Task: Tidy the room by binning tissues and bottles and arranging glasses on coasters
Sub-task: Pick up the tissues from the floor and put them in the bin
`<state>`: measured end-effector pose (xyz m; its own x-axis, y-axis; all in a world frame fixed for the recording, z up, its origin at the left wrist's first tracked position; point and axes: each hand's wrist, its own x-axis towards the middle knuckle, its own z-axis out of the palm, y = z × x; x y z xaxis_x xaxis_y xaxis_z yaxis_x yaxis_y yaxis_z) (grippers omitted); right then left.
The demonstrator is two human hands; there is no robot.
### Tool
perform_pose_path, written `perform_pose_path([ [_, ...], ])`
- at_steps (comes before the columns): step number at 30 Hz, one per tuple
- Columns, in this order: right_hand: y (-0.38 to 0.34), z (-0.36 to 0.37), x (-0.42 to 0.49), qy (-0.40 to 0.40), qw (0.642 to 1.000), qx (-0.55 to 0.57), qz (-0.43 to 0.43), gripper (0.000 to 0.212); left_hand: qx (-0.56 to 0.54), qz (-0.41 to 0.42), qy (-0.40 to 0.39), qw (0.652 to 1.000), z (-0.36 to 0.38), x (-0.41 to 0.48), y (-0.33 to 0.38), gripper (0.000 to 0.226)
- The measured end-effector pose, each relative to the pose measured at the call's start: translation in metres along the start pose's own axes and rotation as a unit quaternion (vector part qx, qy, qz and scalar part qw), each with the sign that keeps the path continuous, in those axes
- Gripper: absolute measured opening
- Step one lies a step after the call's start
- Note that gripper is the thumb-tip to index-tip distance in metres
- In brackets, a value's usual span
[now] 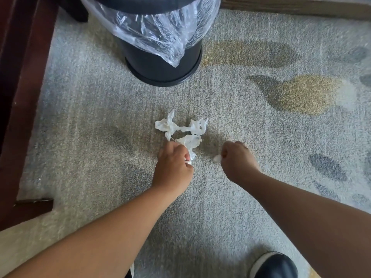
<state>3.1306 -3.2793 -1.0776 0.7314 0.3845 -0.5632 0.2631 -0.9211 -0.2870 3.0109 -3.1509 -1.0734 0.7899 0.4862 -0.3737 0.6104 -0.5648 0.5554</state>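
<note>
Both hands reach down over the carpet (230,101). The left hand (173,165) is closed, and its fingers pinch the near end of a crumpled white tissue (189,142); this tissue runs away from the hand and seems to lie on the carpet with its far part. The right hand (237,159) is also curled shut, and a small white tissue scrap (217,158) shows at its fingertips, so it appears to hold this scrap, though the picture is a little blurred there. Beyond the left hand, another crumpled tissue (180,126) lies spread on the carpet, just beside the pinched one; I cannot tell if the two touch. Further away stands a black bin (160,67) with a clear plastic liner (160,27) hanging over its side, well apart from the tissues. Dark wooden furniture (22,97) stands along the left edge. A dark shoe (275,265) with a white sole is at the bottom, near the right arm.
</note>
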Motion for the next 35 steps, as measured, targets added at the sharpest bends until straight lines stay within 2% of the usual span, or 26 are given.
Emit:
perform_pose_path([
  [3,-0.020,-0.007,0.009,0.035,0.996,0.075,-0.034,0.016,0.006,-0.012,-0.008,1.000,0.003,0.000,0.000,0.016],
  [4,-0.029,-0.010,0.012,0.041,0.994,0.091,-0.052,0.023,0.009,-0.014,-0.012,1.000,0.005,0.002,-0.001,0.016],
  [7,-0.052,-0.011,0.025,0.023,0.991,0.051,-0.119,0.058,0.015,-0.026,-0.024,0.999,0.009,0.005,-0.002,0.016],
  [9,-0.062,-0.006,0.035,-0.003,0.990,0.000,-0.138,0.071,0.017,-0.040,-0.033,0.999,0.006,0.008,-0.002,0.013],
  [12,-0.064,0.005,0.046,-0.011,0.991,-0.026,-0.134,0.052,0.017,-0.030,-0.021,0.999,-0.004,0.007,-0.006,0.011],
  [15,-0.064,0.003,0.048,0.013,0.992,0.016,-0.122,0.022,0.011,0.025,0.008,1.000,-0.018,-0.001,-0.015,0.018],
  [17,-0.063,-0.004,0.046,0.021,0.993,0.039,-0.106,0.010,0.000,0.046,0.040,0.998,-0.029,-0.003,-0.023,0.019],
  [21,-0.056,-0.020,0.039,0.032,0.995,0.043,-0.088,0.008,-0.045,0.030,0.110,0.992,-0.044,0.017,-0.030,0.025],
  [25,-0.048,-0.027,0.032,0.013,0.997,0.041,-0.063,0.017,-0.035,-0.015,0.135,0.990,-0.045,0.043,-0.026,0.031],
  [28,-0.044,-0.031,0.030,0.012,0.997,0.064,-0.051,0.026,-0.002,-0.023,0.094,0.995,-0.041,0.059,-0.027,0.057],
  [31,-0.040,-0.033,0.027,0.017,0.996,0.065,-0.051,0.025,0.075,-0.033,-0.014,0.997,-0.030,0.073,-0.027,0.072],
  [33,-0.039,-0.034,0.025,0.022,0.996,0.066,-0.056,0.020,0.104,-0.056,-0.051,0.992,-0.026,0.077,-0.026,0.059],
  [35,-0.039,-0.036,0.024,0.023,0.996,0.075,-0.052,0.015,0.099,-0.053,-0.031,0.993,-0.026,0.078,-0.025,0.034],
])
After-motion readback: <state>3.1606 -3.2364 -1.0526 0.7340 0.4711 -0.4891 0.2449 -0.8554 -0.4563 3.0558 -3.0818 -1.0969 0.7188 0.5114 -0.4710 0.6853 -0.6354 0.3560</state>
